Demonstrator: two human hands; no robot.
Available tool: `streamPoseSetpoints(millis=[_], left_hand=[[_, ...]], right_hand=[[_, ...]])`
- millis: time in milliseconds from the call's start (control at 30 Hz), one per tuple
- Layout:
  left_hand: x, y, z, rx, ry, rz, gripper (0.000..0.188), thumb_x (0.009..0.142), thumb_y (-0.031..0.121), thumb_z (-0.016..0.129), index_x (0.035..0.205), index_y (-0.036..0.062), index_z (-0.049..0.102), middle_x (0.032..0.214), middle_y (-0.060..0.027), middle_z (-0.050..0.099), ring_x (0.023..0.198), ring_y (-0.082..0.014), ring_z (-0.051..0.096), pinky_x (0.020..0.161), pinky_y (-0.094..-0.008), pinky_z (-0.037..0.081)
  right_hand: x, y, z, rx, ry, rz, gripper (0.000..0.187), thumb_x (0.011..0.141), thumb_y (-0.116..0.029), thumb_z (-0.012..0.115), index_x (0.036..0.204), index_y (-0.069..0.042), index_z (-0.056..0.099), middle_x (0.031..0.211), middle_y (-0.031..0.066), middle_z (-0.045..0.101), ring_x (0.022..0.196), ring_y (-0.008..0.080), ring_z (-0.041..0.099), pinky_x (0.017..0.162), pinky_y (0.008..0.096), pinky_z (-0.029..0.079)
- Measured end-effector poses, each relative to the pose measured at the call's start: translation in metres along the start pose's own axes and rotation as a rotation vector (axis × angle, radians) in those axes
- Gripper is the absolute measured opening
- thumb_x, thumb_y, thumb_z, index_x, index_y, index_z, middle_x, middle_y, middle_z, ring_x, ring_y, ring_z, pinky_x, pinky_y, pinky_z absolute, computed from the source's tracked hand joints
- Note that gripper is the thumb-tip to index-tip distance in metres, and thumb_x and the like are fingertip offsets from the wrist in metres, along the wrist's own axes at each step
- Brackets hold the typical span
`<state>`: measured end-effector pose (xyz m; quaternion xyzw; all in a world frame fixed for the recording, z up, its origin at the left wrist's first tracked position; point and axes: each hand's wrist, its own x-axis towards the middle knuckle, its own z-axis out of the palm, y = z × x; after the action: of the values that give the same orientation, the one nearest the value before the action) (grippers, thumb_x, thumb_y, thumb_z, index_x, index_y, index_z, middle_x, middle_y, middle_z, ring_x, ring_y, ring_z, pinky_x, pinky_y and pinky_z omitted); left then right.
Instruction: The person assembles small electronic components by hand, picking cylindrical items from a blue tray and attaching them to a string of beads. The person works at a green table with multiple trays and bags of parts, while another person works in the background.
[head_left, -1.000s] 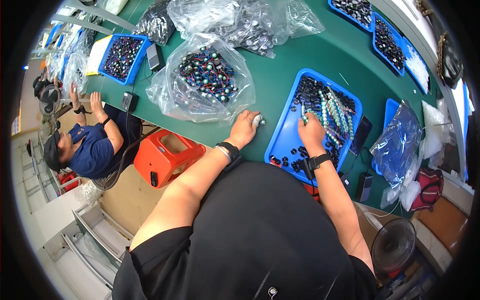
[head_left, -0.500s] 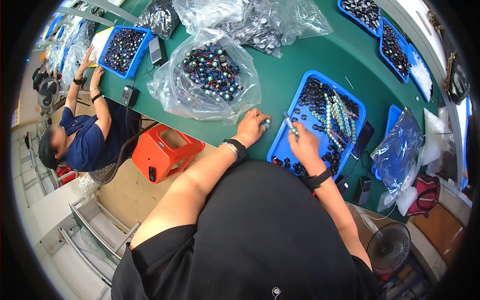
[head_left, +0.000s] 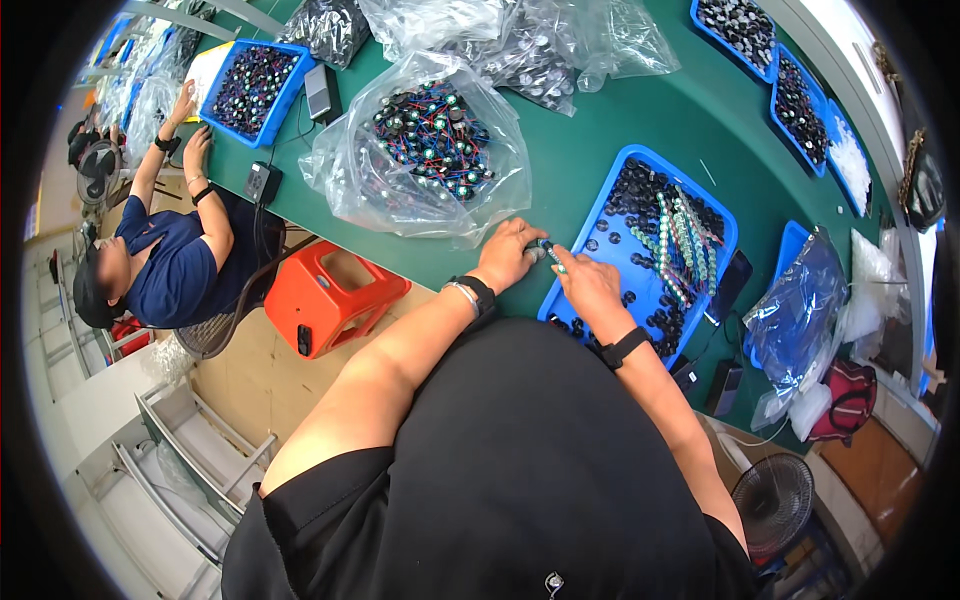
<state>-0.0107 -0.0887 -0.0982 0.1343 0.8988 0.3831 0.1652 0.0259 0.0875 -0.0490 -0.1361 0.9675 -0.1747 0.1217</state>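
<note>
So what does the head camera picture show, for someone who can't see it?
A person's left hand and right hand meet over a small part at the edge of a blue tray of dark little parts on a green table. A clear bag of wired parts lies nearby, and another person sits further left.

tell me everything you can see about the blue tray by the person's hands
The blue tray looks like plastic, a shallow rectangle with a raised rim, lying flat and skewed on the green table. It holds many small dark round parts and rows of pale green ones. The right hand rests over its near corner.
</note>
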Motion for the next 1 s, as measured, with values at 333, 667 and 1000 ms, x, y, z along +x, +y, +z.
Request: streamPoseSetpoints(millis=[333,667,1000], left_hand=[[-0.001,-0.002,0.002,-0.011,0.017,0.021,0.034,0.073,0.004,0.065,0.106,0.014,0.064,0.094,-0.0063,0.056,0.095,-0.0276,0.051,0.084,-0.0366,0.044],[0.001,-0.007,0.001,-0.011,0.024,0.027,0.031,0.076,0.004,0.065,0.105,0.0141,0.063,0.093,-0.0061,0.057,0.091,-0.0267,0.054,0.082,-0.0366,0.045],[-0.012,0.069,-0.051,-0.742,-0.289,-0.13,0.031,0.083,0.007,0.067,0.113,0.0036,0.059,0.087,0.003,0.056,0.081,-0.0058,0.053,0.075,-0.0218,0.045]], right_hand=[[0.031,-0.019,-0.016,-0.162,-0.068,-0.177,0.013,0.071,-0.005,0.057,0.081,0.0,0.065,0.066,0.0137,0.065,0.067,0.0242,0.067,0.06,0.0338,0.051],[0.013,-0.005,-0.002,0.017,0.014,0.036,0.021,0.079,-0.01,0.056,0.099,-0.003,0.061,0.069,0.017,0.063,0.065,0.0323,0.064,0.058,0.0401,0.05],[-0.023,0.025,-0.041,0.488,0.297,0.3,0.034,0.09,-0.028,0.056,0.109,-0.001,0.061,0.087,0.0119,0.066,0.08,0.0249,0.063,0.072,0.0348,0.05]])
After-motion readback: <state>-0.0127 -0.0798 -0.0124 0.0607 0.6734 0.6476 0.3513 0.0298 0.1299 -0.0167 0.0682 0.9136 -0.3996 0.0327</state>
